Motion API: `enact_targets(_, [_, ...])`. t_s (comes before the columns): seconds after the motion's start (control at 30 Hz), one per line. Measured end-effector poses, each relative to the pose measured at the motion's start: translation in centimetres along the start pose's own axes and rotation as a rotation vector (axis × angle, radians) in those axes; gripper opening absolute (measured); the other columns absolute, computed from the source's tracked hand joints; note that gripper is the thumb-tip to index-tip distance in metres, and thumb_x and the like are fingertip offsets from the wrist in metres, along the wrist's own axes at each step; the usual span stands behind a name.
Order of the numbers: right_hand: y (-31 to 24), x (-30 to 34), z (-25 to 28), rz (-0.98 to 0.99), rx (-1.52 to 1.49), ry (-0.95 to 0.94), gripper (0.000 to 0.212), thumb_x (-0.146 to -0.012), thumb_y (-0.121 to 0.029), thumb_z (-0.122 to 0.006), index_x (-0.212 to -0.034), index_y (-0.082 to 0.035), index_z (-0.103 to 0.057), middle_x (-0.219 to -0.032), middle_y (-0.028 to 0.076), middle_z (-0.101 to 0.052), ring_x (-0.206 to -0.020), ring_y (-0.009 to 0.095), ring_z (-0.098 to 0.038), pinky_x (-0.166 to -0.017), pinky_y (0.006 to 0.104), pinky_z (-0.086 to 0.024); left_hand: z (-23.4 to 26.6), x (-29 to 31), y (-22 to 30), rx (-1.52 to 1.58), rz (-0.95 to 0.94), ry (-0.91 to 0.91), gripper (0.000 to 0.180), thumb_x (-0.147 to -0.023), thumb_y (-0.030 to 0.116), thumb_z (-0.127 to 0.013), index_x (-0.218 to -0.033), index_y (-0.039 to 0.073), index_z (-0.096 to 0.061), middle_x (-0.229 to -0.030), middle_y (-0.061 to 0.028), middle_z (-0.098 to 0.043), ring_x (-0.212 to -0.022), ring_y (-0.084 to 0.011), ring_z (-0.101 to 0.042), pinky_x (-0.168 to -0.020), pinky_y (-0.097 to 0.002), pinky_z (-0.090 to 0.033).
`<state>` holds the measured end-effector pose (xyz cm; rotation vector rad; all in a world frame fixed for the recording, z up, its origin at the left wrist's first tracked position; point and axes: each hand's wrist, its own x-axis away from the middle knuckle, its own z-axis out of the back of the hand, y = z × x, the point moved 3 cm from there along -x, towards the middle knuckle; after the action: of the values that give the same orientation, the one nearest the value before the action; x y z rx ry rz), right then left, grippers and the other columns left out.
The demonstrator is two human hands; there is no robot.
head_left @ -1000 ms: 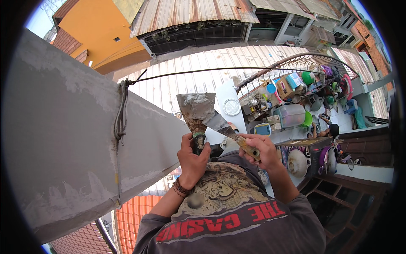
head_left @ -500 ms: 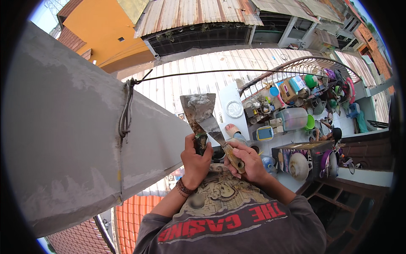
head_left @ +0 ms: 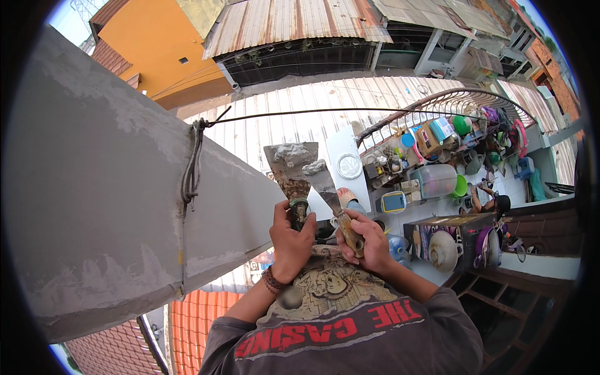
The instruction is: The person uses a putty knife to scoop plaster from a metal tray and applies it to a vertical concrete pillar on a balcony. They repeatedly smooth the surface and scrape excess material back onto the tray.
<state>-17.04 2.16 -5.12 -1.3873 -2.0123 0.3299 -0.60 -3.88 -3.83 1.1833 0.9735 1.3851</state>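
Note:
My left hand (head_left: 291, 240) is closed round the dark handle of a wide putty knife (head_left: 292, 178), whose worn blade points away from me with grey-white paste on it. In my right hand (head_left: 369, 240) is a narrower putty knife (head_left: 331, 195), gripped by its pale, worn handle. Its blade slants up to the left, over the right side of the wide blade. A lump of paste (head_left: 314, 167) sits at the narrower blade's tip. Both tools are held in front of my chest, to the right of a grey plastered wall (head_left: 125, 187).
A dark cable (head_left: 281, 114) runs right from a knotted wire (head_left: 190, 169) on the wall. Far below lie metal roofing (head_left: 250, 134) and orange tiles (head_left: 200, 325). On the lower right, a railed balcony holds bins, boxes and a person (head_left: 490, 201) beside a black cabinet (head_left: 450, 234).
The narrower putty knife has moved up over the wide blade, and a separate lump of paste now shows on its tip. The view has shifted slightly.

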Motion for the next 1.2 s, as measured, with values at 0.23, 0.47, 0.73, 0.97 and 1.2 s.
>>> enact_targets(0.23, [-0.7, -0.1, 0.3, 0.064, 0.188, 0.083, 0.04, -0.1, -0.019, -0.044, -0.134, 0.003, -0.044, -0.083, 0.014, -0.062, -0.053, 0.014, -0.052, -0.04, 0.024, -0.037, 0.2, 0.2, 0.1, 0.046, 0.004, -0.022, 0.044, -0.086, 0.008, -0.07, -0.12, -0.005, -0.045, -0.088, -0.0107, -0.067, -0.076, -0.0102, -0.06, -0.066, -0.0262, -0.05])
enact_targets(0.47, [-2.9, -0.8, 0.2, 0.118, 0.344, 0.096, 0.04, -0.099, -0.017, -0.044, -0.133, 0.004, -0.05, -0.08, 0.013, -0.063, -0.051, 0.012, -0.052, -0.04, 0.0233, -0.036, 0.3, 0.1, 0.0, 0.026, -0.09, -0.048, 0.039, -0.087, 0.004, -0.068, -0.118, -0.002, -0.045, -0.086, -0.0079, -0.064, -0.056, -0.0084, -0.056, -0.046, -0.0237, -0.045])
enact_targets(0.73, [-2.3, 0.8, -0.4, 0.104, 0.483, 0.055, 0.042, -0.101, -0.017, -0.043, -0.138, 0.004, -0.048, -0.082, 0.011, -0.063, -0.054, 0.01, -0.052, -0.044, 0.0219, -0.039, 0.3, 0.3, 0.7, 0.153, 0.03, -0.056, 0.041, -0.088, 0.008, -0.069, -0.119, -0.003, -0.045, -0.083, -0.0059, -0.064, -0.058, -0.0054, -0.054, -0.049, -0.0226, -0.043])
enact_targets(0.97, [-1.1, 0.5, -1.6, 0.096, 0.453, 0.068, 0.041, -0.102, -0.016, -0.043, -0.138, 0.003, -0.048, -0.082, 0.01, -0.063, -0.055, 0.009, -0.052, -0.044, 0.0219, -0.039, 0.3, 0.2, 0.0, 0.051, -0.014, -0.009, 0.043, -0.086, 0.007, -0.071, -0.119, -0.004, -0.046, -0.088, -0.0093, -0.066, -0.074, -0.0091, -0.059, -0.065, -0.025, -0.05])
enact_targets(1.2, [-1.2, 0.8, -2.7, 0.09, 0.424, 0.073, 0.041, -0.104, -0.018, -0.041, -0.137, 0.004, -0.048, -0.081, 0.009, -0.063, -0.053, 0.009, -0.051, -0.042, 0.0221, -0.037, 0.2, 0.0, 0.5, 0.091, -0.027, 0.006, 0.04, -0.087, 0.007, -0.069, -0.118, -0.003, -0.045, -0.083, -0.0077, -0.064, -0.061, -0.0088, -0.057, -0.051, -0.0243, -0.046])
